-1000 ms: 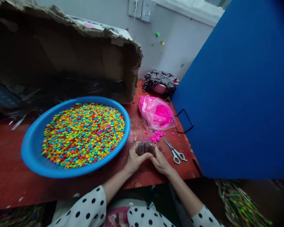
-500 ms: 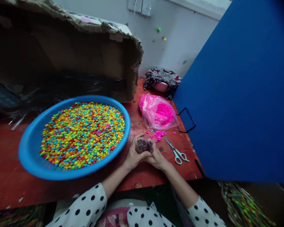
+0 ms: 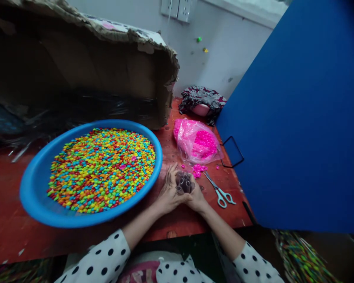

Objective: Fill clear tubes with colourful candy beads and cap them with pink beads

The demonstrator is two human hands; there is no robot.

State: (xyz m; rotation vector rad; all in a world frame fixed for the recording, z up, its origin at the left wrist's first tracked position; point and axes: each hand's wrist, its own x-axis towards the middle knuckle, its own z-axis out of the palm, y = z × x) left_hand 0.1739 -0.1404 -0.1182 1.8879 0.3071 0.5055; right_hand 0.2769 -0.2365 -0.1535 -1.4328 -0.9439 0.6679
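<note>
Several clear tubes (image 3: 185,182) stand bundled between my two hands, their round open ends facing up. My left hand (image 3: 168,193) cups the bundle from the left with its fingers stretched along the side. Around the right side of the tubes curls my right hand (image 3: 196,197). Both thumbs meet in front of the bundle. Just beyond the hands lie small pink pieces (image 3: 198,170), and scissors with pale handles (image 3: 221,193) rest to the right. A blue basin (image 3: 28,192) full of multicoloured small pieces (image 3: 103,169) is on the left.
Behind the basin is a torn cardboard box (image 3: 129,74). A plastic bag of pink pieces (image 3: 199,143) and a patterned cloth (image 3: 202,98) lie farther back on the red table (image 3: 156,228). A blue panel (image 3: 301,129) with a black wire bracket (image 3: 238,151) borders the right side.
The fingers of my left hand have straightened and loosened beside the bundle. The tubes have shifted slightly right, and their open ends show more clearly.
</note>
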